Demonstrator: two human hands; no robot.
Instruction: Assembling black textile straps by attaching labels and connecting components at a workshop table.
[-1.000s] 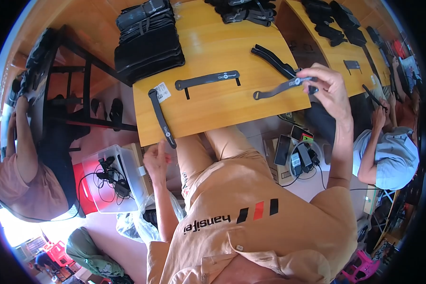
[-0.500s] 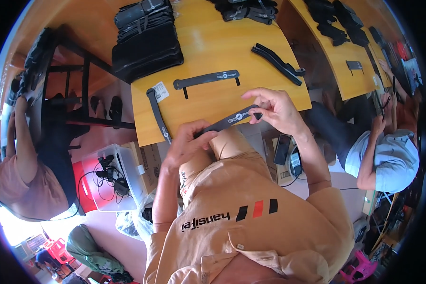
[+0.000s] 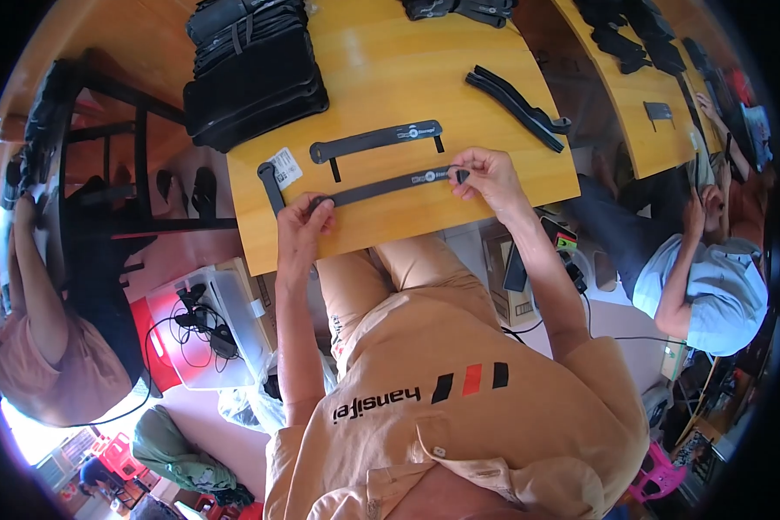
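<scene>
A dark grey strap [image 3: 386, 188] with white print is stretched level over the near part of the yellow table [image 3: 373, 227]. My left hand [image 3: 299, 232] pinches its left end, and my right hand [image 3: 492, 184] grips the right end between thumb and fingers. Just beyond it, a similar strap [image 3: 364, 143] lies across two thin black strips [image 3: 335, 170]. Beside my left hand a third strap [image 3: 271, 184] runs toward the table's left edge, its near part hidden by that hand. A white printed label [image 3: 286, 165] lies next to this strap.
Tall piles of black straps [image 3: 256, 95] stand at the far left of the table; a few long dark straps [image 3: 516, 108] lie at the right. Co-workers sit on both sides, one in a light blue shirt [image 3: 702, 290]. A clear plastic bin [image 3: 247, 325] with cables stands lower left.
Both hands have moved forward over the table, and my left hand has also gone left. The strap, tilted above my lap before, is now drawn out straight near the tabletop.
</scene>
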